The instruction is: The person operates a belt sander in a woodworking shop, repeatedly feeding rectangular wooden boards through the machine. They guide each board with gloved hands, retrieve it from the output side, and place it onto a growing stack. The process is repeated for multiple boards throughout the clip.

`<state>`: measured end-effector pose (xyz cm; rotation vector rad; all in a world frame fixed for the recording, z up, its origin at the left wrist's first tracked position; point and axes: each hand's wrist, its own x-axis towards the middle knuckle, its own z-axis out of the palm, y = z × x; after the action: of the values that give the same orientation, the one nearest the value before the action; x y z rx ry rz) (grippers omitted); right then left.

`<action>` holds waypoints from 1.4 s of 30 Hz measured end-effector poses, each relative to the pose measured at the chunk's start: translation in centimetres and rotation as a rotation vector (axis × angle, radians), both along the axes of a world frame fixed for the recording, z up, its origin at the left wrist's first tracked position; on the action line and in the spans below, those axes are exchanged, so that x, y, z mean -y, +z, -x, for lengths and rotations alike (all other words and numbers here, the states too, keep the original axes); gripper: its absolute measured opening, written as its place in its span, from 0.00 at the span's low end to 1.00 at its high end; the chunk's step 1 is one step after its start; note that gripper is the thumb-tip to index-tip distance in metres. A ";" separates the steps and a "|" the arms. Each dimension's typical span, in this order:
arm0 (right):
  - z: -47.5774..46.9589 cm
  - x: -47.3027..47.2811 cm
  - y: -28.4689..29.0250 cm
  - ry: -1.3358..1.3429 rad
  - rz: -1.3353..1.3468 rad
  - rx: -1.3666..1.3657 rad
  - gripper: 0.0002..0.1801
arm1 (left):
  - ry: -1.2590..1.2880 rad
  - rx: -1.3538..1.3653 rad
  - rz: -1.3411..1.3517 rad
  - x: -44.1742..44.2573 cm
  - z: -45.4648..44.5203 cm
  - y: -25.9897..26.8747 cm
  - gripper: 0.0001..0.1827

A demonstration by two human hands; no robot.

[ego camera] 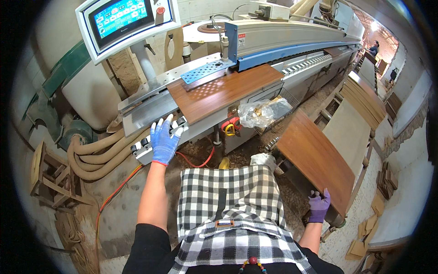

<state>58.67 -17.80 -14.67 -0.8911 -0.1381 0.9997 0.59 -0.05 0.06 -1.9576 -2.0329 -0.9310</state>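
My left hand (pixel 165 140), in a blue knit glove with white fingertips, rests with fingers spread at the front of an edge banding machine (pixel 291 41), beside its black rollers (pixel 179 121). It holds nothing. A brown wood-grain panel (pixel 226 94) lies flat on the machine's infeed table, partly under a blue perforated guard plate (pixel 205 72). At the right, my right hand (pixel 319 205), in a purple glove, grips the near edge of another brown panel (pixel 314 161). Its thumb is at the edge, and the other fingers are curled and partly hidden. This panel lies on a roller conveyor (pixel 327 114).
A control screen (pixel 119 20) stands at upper left. A wire basket (pixel 289 99) with a plastic bag (pixel 263 111) hangs at the machine's front, beside a red-and-yellow tape roll (pixel 231 126). Stacked panels (pixel 364 99) lie farther along the conveyor. Hoses (pixel 99 164) curve at left. A person (pixel 373 48) is far off.
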 end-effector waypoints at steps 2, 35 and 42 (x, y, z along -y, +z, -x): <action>1.4 -1.1 0.1 -0.007 -0.039 0.210 0.12 | -0.073 0.037 -0.051 0.7 -0.3 -0.1 0.34; 22.6 -15.9 13.4 0.977 -0.120 -0.201 0.08 | 0.180 -0.111 0.007 9.4 10.0 -0.4 0.33; 6.7 -9.3 -3.3 0.682 0.165 -0.341 0.10 | 0.113 -0.101 0.081 7.9 10.1 0.6 0.28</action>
<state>51.96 -8.49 -18.00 -0.8215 -0.0694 1.8060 -9.56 -7.98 0.62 -1.8654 -2.1286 -0.7218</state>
